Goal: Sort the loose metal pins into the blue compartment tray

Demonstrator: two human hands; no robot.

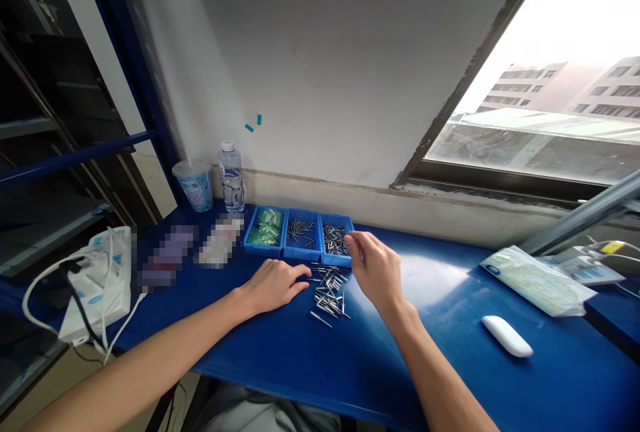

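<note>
A loose pile of silver blind rivets (330, 292) lies on the blue table. Just left of the pile, my left hand (275, 283) rests palm down, thumb and index finger apart, fingertips close to the nearest rivets. My right hand (376, 271) is at the right edge of the right blue bin (337, 260), its fingers curled together; whatever they may hold is hidden. That bin contains many similar rivets (334, 239). The middle blue bin (303, 252) has thin dark metal pins or rivets (300, 229) in it. Green packets (267, 229) fill the left blue bin (263, 250).
Behind the bins stand a water bottle (232, 179) and a lidded paper cup (196, 185) by the wall. White power strips with cables (100, 285) lie at left. On the right are a white mouse-shaped object (507, 336) and a plastic packet (537, 280).
</note>
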